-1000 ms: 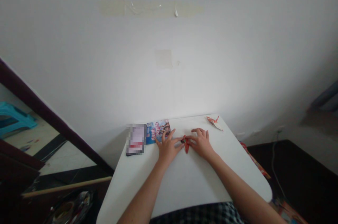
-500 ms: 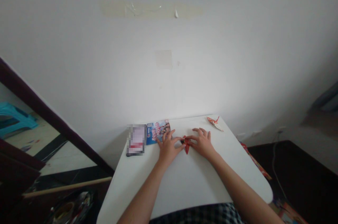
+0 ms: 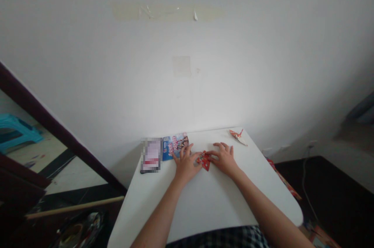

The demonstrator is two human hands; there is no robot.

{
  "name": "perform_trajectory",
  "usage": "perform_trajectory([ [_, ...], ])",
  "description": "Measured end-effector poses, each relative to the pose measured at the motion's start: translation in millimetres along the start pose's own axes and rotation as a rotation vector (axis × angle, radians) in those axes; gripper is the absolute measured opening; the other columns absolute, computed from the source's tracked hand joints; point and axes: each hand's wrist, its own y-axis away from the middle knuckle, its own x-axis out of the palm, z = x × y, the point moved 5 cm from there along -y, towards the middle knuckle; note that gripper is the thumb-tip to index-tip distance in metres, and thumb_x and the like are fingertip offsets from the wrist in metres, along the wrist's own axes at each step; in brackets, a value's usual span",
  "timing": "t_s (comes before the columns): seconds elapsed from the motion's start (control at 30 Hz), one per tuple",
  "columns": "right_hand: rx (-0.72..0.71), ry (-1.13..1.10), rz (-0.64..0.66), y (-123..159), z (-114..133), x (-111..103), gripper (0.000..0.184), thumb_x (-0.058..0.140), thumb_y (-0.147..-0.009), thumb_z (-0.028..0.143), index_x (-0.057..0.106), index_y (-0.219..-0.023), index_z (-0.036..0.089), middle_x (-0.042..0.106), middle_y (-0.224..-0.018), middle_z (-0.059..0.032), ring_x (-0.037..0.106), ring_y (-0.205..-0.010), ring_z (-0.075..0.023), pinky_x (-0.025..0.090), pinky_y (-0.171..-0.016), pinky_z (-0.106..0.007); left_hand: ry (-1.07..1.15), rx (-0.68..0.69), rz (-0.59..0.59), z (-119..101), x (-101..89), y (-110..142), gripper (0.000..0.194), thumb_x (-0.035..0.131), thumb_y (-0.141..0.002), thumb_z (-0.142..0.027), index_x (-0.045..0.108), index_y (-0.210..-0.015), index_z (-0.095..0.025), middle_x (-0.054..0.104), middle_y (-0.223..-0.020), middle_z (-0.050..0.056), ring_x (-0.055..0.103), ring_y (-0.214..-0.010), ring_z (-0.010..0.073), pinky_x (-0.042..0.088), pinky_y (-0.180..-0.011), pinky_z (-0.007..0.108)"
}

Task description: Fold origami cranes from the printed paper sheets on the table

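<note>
A small piece of folded red patterned paper (image 3: 206,163) lies on the white table between my two hands. My left hand (image 3: 186,165) has its thumb and index finger on the paper's left edge, its other fingers spread toward a blue printed booklet (image 3: 169,150). From the right, the thumb and index finger of my right hand (image 3: 223,159) grip the paper's other edge. Fingertips hide parts of its folds. Beyond my right hand, near the far corner, sits a red and white folded paper crane (image 3: 238,137).
A dark-edged phone-like object (image 3: 151,155), its face pixelated, lies left of the booklet. The white table (image 3: 214,205) stands against a wall (image 3: 152,96) with tape marks. A blue plastic stool (image 3: 20,133) shows at far left, and a cable (image 3: 304,179) hangs at right.
The red paper looks wider and flatter, showing more of its printed pattern between my fingers. Both hands stay in nearly the same place.
</note>
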Motion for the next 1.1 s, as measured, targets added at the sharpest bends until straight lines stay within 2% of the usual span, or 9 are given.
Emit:
perform_trajectory([
  [0.23, -0.008, -0.017, 0.004, 0.3, -0.9, -0.1, 0.028, 0.059, -0.095, 0.049, 0.067, -0.122, 0.052, 0.045, -0.149, -0.0028, 0.027, -0.145, -0.0358, 0.014, -0.111, -0.078, -0.048, 0.007, 0.067, 8.3, -2.0, -1.1, 0.044, 0.068, -0.082, -0.051, 0.062, -0.124, -0.061, 0.033, -0.164, -0.006, 0.020, -0.151, 0.0424, 0.001, -0.111, 0.081],
  [0.67, -0.061, -0.065, 0.013, 0.9, -0.5, -0.5, 0.029, 0.062, -0.094, 0.040, 0.068, -0.121, 0.050, 0.046, -0.148, -0.0025, 0.026, -0.145, -0.0336, 0.011, -0.114, -0.076, -0.047, 0.003, 0.076, 13.9, 5.4, -2.1, 0.043, 0.065, -0.084, -0.054, 0.060, -0.126, -0.061, 0.031, -0.165, -0.004, 0.019, -0.152, 0.0423, 0.001, -0.109, 0.083],
  [0.83, -0.051, -0.139, -0.039, -1.3, -2.4, -2.3, 0.020, 0.061, -0.094, 0.044, 0.074, -0.109, 0.043, 0.053, -0.143, -0.0029, 0.033, -0.142, -0.0306, 0.015, -0.114, -0.073, -0.044, -0.013, 0.076, 13.3, 4.1, -1.4, 0.043, 0.065, -0.083, -0.053, 0.061, -0.126, -0.060, 0.032, -0.165, -0.005, 0.020, -0.151, 0.0439, 0.003, -0.110, 0.082],
  [0.93, -0.024, -0.180, -0.087, -2.4, -5.2, -6.1, 0.022, 0.059, -0.094, 0.048, 0.077, -0.097, 0.035, 0.058, -0.138, -0.0041, 0.039, -0.137, -0.0293, 0.018, -0.115, -0.071, -0.042, -0.010, 0.074, 12.9, 3.4, -1.4, 0.041, 0.065, -0.083, -0.054, 0.063, -0.124, -0.059, 0.032, -0.164, -0.005, 0.021, -0.151, 0.0448, 0.004, -0.110, 0.083],
  [1.0, -0.019, -0.199, -0.106, -2.8, -7.4, -8.4, 0.022, 0.060, -0.093, 0.046, 0.077, -0.089, 0.032, 0.060, -0.135, -0.0039, 0.041, -0.135, -0.0290, 0.017, -0.115, -0.071, -0.042, -0.008, 0.074, 13.0, 3.4, -1.5, 0.042, 0.065, -0.083, -0.053, 0.062, -0.125, -0.060, 0.033, -0.164, -0.005, 0.021, -0.151, 0.0445, 0.003, -0.109, 0.084],
  [1.1, -0.056, -0.205, -0.089, -3.0, -9.6, -9.3, 0.014, 0.066, -0.089, 0.038, 0.076, -0.085, 0.030, 0.062, -0.134, -0.0030, 0.040, -0.136, -0.0298, 0.014, -0.114, -0.072, -0.048, -0.008, 0.076, 13.3, 3.6, -1.5, 0.044, 0.066, -0.083, -0.052, 0.059, -0.126, -0.062, 0.034, -0.164, -0.004, 0.022, -0.151, 0.0434, 0.001, -0.108, 0.084],
])
